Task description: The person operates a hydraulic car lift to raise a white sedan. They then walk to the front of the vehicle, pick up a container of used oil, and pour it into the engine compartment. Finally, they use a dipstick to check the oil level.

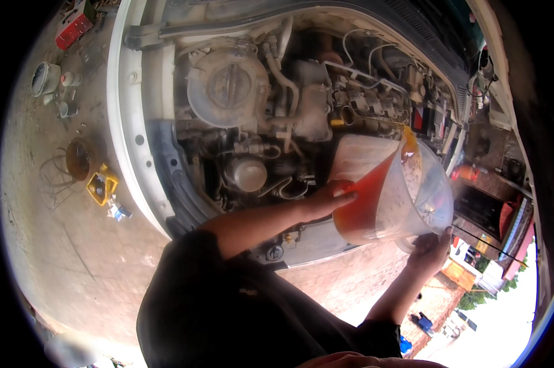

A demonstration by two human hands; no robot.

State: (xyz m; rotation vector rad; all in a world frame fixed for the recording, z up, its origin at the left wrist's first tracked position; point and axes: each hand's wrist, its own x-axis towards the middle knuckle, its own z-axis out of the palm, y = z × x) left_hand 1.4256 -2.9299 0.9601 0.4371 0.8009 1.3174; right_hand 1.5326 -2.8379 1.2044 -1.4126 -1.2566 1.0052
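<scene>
A large clear plastic jug (384, 211) with orange-red oil (366, 199) in it is tilted over the engine (313, 104). My left hand (329, 199) is closed against the jug's bottom end, supporting it. At the other end my right hand (429, 251) grips the jug near its handle and rim. Amber oil (410, 140) lies at the jug's lip, and a thin amber streak stretches from there toward the engine. Near that streak sits a round dark opening (347, 115) with a yellow piece (337, 122) beside it. Fingers behind the jug are partly hidden.
Left of the engine are a round air filter housing (228, 86) and the pale fender edge (129, 122). On the ground lie a yellow container (102, 186), a brown bowl (79, 158), a white bucket (45, 78) and a red box (74, 27). The raised hood edge (498, 67) runs at right.
</scene>
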